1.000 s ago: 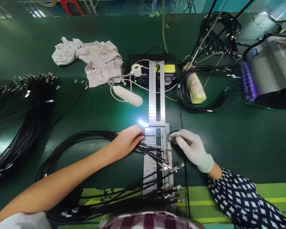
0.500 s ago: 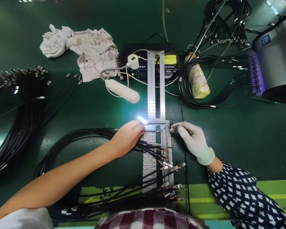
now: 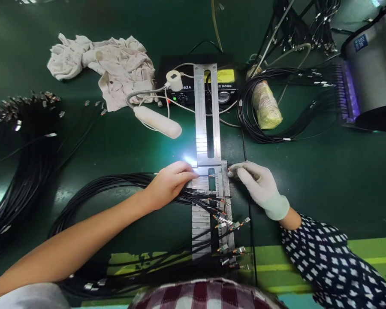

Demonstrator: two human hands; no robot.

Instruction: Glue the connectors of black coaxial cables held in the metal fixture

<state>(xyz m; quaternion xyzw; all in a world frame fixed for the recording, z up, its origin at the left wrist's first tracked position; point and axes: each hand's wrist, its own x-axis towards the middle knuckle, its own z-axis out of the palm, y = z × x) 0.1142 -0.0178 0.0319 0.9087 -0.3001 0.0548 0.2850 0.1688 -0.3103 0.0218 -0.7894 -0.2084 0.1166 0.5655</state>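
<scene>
My bare left hand [image 3: 169,183] rests at the left side of a slotted metal fixture [image 3: 201,223], its thumb and fingers pinched on a thin black cable [image 3: 205,175]. That cable's metal-tipped end lies across the fixture's upper slot. Beneath the hand a bundle of black cables [image 3: 116,179] curves in from the left, with bare connector ends [image 3: 225,221] fanned over the fixture. My right hand [image 3: 260,184], in a white glove, is closed just beside the fixture's upper right edge. Thumb and fingertips press together there; anything between them is hidden.
A white lamp [image 3: 157,122] shines from behind the fixture. Beyond it stands a black control box [image 3: 186,96] with a gauge. Crumpled white cloths [image 3: 125,68] lie at the back left, a wrapped bundle [image 3: 266,109] and grey machine [image 3: 373,73] at the right. More cables [image 3: 28,163] lie left.
The whole view has shifted slightly. My left thumb and fingers reach a little further right along the cable. My gloved right hand keeps nearly the same place and pose.
</scene>
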